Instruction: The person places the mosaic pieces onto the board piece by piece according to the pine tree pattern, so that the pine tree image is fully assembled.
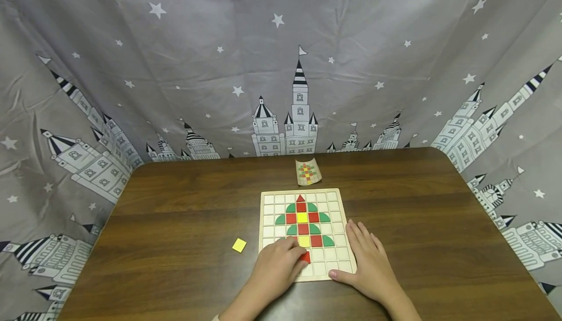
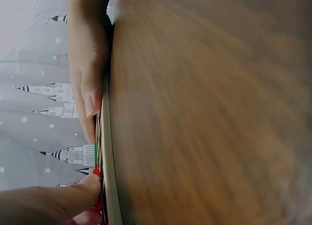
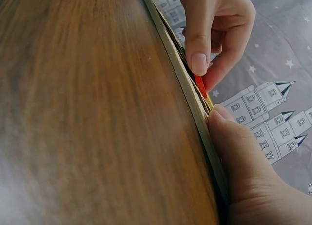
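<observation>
A square wooden grid board [image 1: 322,264] lies on the table, with red, yellow and green tiles set in its cells in a tree-like pattern. Over its lower part, my left hand [image 1: 277,262] pinches a red square tile [image 1: 305,257] between thumb and finger; the right wrist view shows this red tile [image 3: 201,86] tilted at the board's surface. My right hand [image 1: 371,265] rests along the board's right side with its fingers straight, its thumb [image 3: 229,125] touching the near edge. Some cells and tiles are hidden under the left hand.
A loose yellow square tile [image 1: 239,245] lies on the brown wooden table [image 1: 175,223], left of the board. Behind the board is a small curled pattern card [image 1: 308,172] with a similar tree design. A grey castle-print curtain [image 1: 197,77] hangs beyond the table's far edge.
</observation>
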The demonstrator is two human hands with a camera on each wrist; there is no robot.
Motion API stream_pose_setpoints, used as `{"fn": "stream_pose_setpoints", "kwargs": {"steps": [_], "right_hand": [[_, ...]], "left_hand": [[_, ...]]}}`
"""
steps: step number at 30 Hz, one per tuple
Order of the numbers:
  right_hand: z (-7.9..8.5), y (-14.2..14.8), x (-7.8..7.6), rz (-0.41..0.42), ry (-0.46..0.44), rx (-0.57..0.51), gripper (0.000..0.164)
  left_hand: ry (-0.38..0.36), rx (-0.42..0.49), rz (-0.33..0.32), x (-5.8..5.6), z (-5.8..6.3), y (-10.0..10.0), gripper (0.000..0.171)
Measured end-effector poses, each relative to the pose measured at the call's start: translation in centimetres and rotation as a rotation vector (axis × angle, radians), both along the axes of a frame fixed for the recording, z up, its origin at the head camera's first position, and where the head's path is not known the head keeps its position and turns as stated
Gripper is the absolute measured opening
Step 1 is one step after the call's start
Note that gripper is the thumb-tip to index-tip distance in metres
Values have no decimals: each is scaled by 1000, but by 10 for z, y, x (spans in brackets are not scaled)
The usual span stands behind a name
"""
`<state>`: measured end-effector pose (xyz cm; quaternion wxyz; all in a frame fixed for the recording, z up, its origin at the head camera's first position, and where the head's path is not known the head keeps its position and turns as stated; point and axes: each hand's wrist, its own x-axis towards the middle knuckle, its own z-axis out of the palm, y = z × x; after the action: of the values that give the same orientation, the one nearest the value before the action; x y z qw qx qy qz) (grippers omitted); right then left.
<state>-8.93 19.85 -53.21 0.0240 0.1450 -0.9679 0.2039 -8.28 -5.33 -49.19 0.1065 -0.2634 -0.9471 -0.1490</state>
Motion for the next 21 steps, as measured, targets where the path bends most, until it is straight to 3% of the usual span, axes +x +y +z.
{"fn": "stream_pose_setpoints", "kwargs": {"steps": [11, 21], "right_hand": [[0, 0, -1, -2, -5, -6, 121], [0, 0, 0, -6, -12, -3, 121]], "left_hand": [[53, 38, 15, -2, -1, 1, 12], [8, 74, 59, -3, -2, 3, 14]]}}
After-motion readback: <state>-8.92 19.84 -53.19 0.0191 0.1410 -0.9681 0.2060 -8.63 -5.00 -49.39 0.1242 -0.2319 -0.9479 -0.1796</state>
